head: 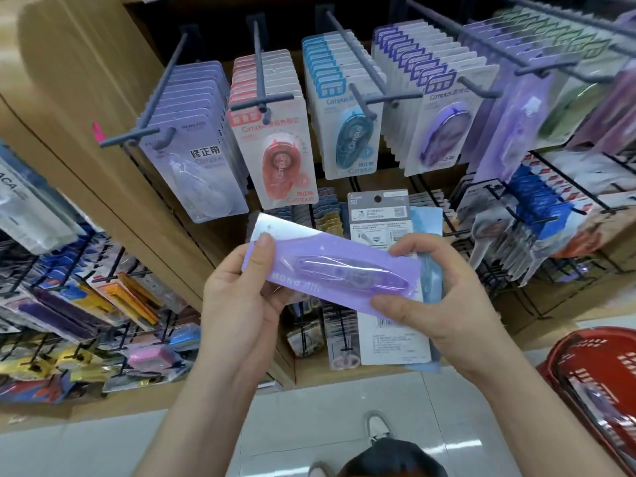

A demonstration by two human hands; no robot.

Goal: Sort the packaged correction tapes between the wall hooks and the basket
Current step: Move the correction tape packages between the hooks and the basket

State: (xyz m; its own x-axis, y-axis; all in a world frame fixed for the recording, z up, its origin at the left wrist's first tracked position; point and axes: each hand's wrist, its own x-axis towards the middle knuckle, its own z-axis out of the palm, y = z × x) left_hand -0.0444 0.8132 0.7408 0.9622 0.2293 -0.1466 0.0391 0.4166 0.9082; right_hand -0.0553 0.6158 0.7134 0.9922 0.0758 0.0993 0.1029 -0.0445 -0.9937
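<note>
A purple packaged correction tape (330, 270) lies crosswise between both hands in front of the display. My left hand (241, 297) pinches its left end, thumb on top. My right hand (444, 304) grips its right end together with a grey-backed pack (378, 218) and a light blue pack (430, 228) behind it. Above, wall hooks (261, 101) carry rows of packs: pale purple (196, 166), red (278, 160), blue (347, 132) and violet (444, 122). The red basket (585, 359) stands on the floor at the lower right with a pack inside.
A wooden panel (86, 98) borders the hooks on the left, with more stationery racks (86, 304) below it. Further hooks with packs fill the right side (550, 218). My shoe (377, 425) shows on the pale tiled floor.
</note>
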